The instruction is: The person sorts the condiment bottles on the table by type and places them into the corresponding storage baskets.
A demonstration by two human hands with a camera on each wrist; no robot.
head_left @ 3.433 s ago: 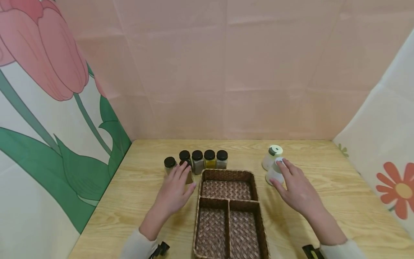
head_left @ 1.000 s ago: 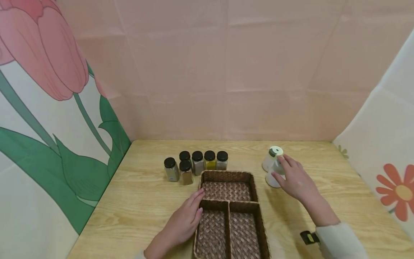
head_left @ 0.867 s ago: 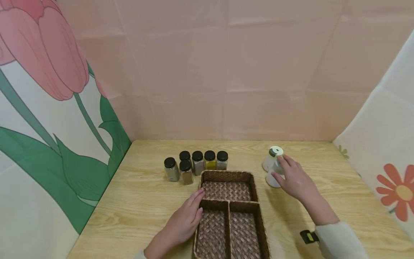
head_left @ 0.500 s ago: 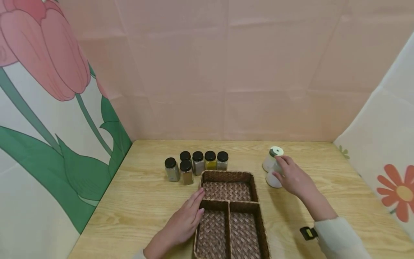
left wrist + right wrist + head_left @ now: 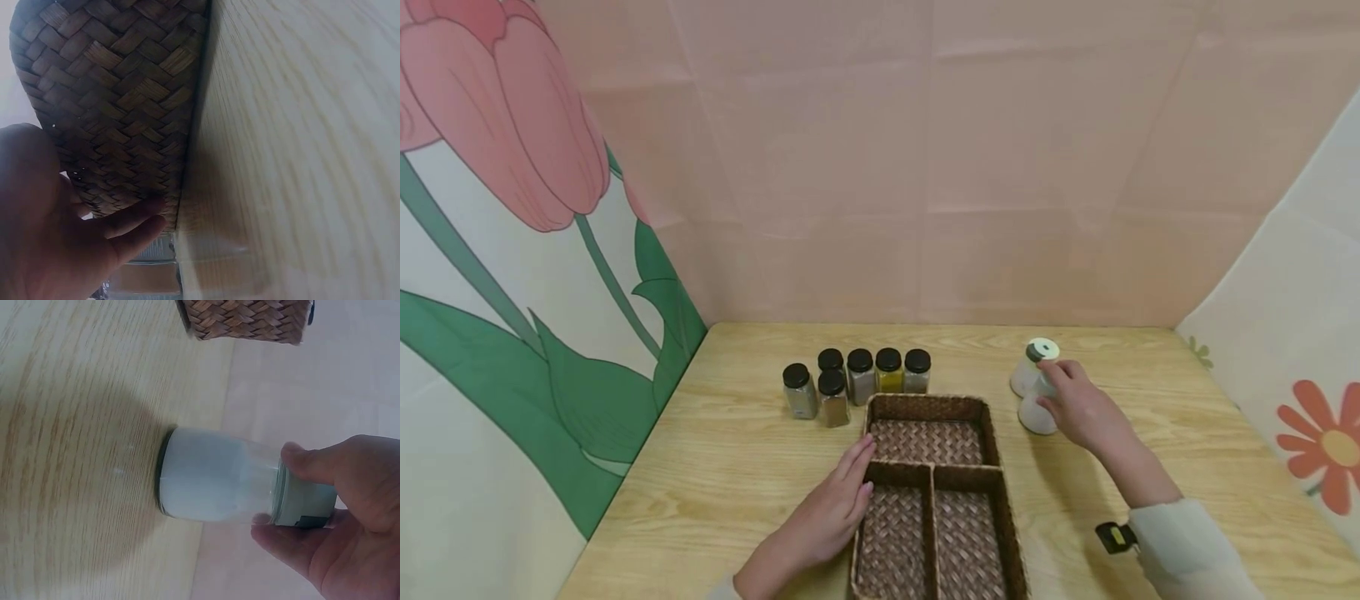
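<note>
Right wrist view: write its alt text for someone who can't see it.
A right hand pinches the pale lid of a transparent jar of white contents, its base toward a wood-grain tabletop at left. A brown woven basket shows at top.

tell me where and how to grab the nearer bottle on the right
Probably its cap, pinched across the sides from the near right: the nearer bottle stands upright, the cap is narrower than its base, and the other bottle is close behind it.
</note>
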